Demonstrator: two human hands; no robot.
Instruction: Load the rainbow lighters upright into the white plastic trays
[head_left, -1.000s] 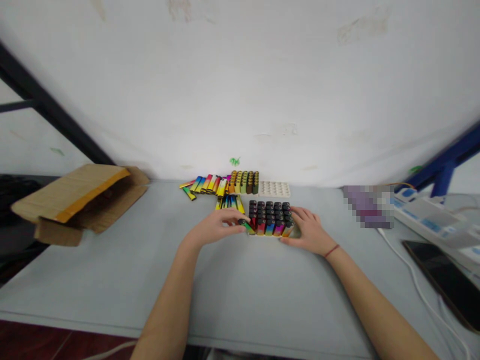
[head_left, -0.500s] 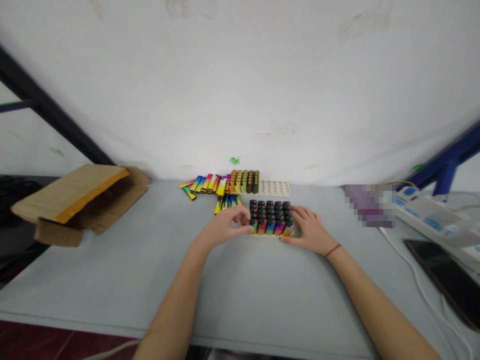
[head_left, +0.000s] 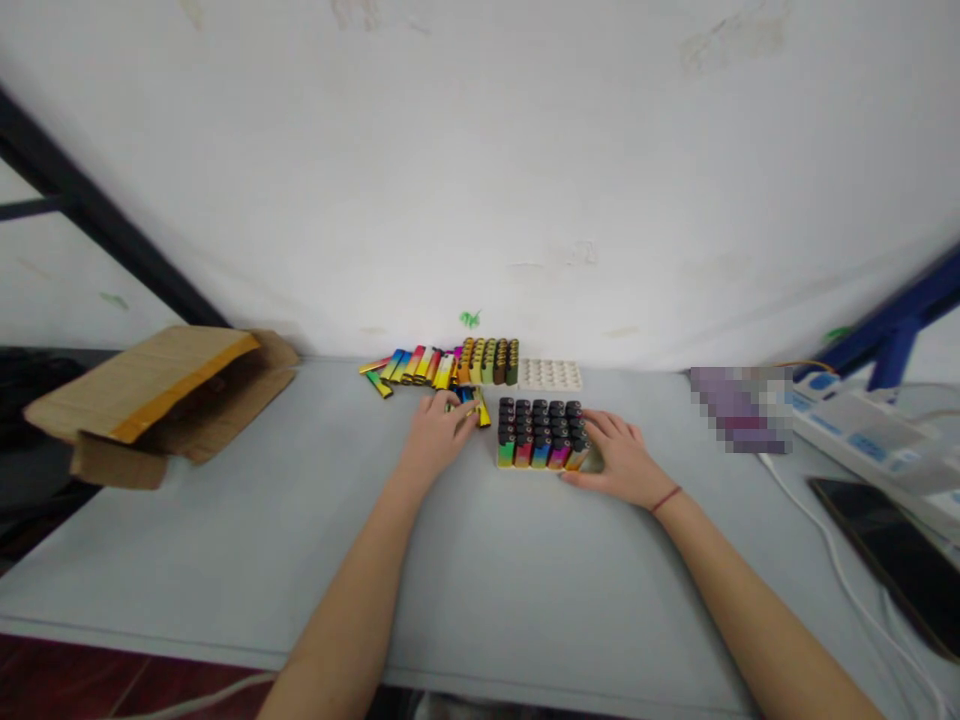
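Observation:
A white tray (head_left: 534, 468) stands in front of me, filled with rows of upright lighters (head_left: 540, 430) that have black tops and multicoloured bodies. My right hand (head_left: 619, 462) wraps the tray's right side, thumb at the front corner and fingers along the far side. To the left of the tray, my left hand (head_left: 437, 440) reaches over a small pile of shiny flat coloured sleeves (head_left: 483, 412), its thumb and fingers apart. Part of that pile is hidden by the fingers, and I see nothing lifted in them.
Against the wall lie more coloured sleeves (head_left: 409, 367), a block of upright gold-topped pieces (head_left: 489, 362) and a white tray with holes (head_left: 550, 374). An opened cardboard box (head_left: 161, 385) rests at left. At right are a power strip (head_left: 862, 440), cable and phone (head_left: 889, 550).
My left hand has moved left from the lighters' left edge to the small sleeve pile, where some sleeves have shifted. My right hand has stayed at the tray.

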